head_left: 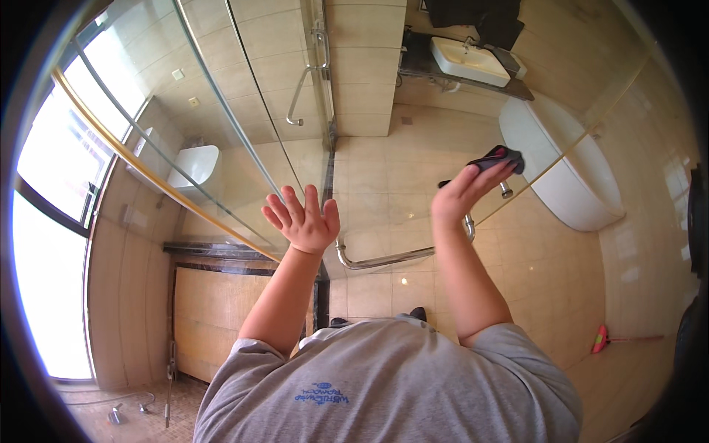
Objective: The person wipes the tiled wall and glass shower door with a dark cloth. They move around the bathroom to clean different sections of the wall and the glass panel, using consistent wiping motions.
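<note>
My left hand (306, 221) is raised in the middle, its fingers spread and nothing in them. It is up against or very near the edge of a glass panel; whether it touches I cannot tell. To the right, my right hand (459, 196) holds a dark grey cloth (509, 156) with a patch of red, its fingers stretched over it. The cloth appears pressed to the clear glass of a door, whose gold-coloured top edge (563, 155) runs off to the upper right. Between my hands and lower down, a bent metal door handle (388, 260) shows.
Beyond the glass stand a white bathtub (565, 170) and a washbasin (470, 63) on a dark counter. Behind the left glass is a toilet (196, 166). A second metal handle (299, 96) is farther off. A red broom (600, 338) lies at the right.
</note>
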`<state>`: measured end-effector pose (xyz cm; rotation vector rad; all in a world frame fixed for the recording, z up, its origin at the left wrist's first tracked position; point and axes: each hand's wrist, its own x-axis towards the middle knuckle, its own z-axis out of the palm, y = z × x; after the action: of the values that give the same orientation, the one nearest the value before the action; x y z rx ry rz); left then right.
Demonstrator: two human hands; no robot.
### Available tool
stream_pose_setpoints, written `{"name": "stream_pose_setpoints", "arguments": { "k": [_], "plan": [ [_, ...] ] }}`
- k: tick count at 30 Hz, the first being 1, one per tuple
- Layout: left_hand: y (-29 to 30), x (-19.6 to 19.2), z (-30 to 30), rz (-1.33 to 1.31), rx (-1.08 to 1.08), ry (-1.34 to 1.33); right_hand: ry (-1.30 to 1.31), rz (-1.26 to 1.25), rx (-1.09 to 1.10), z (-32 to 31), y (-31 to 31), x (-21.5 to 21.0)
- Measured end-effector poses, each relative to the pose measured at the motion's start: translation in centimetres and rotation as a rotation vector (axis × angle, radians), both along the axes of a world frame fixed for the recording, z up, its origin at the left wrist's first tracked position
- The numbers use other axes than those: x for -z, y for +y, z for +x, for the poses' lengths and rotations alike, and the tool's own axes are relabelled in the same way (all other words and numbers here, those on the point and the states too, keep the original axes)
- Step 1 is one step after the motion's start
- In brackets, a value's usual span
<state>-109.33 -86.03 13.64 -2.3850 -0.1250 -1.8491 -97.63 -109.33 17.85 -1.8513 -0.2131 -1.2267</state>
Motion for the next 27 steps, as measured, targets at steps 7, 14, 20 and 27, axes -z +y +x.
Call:
{"name": "stream_pose_setpoints", "arguments": {
  "k": [7,14,20,27],
  "plan": [
    [-0.1,-0.7,0.1,0.017,0.010,0.018,-0.223,-0.399,-0.125,-4.5,7.8,3.9],
    [0.4,0.3,-0.1,-0.019,0.015,-0.005,-0.274,-0.455,0.010,0.1,-0.9,3.6],
    [-0.1,-0.8,-0.2,0.005,0.019,0.004,0.030,0.027,0.004,-0.9,2.3,3.3],
    [-0.9,-0.7,-0.8,-0.092,0.075,0.097,-0.144,-0.475,-0.157,-5.5,6.7,6.4]
  ]
}}
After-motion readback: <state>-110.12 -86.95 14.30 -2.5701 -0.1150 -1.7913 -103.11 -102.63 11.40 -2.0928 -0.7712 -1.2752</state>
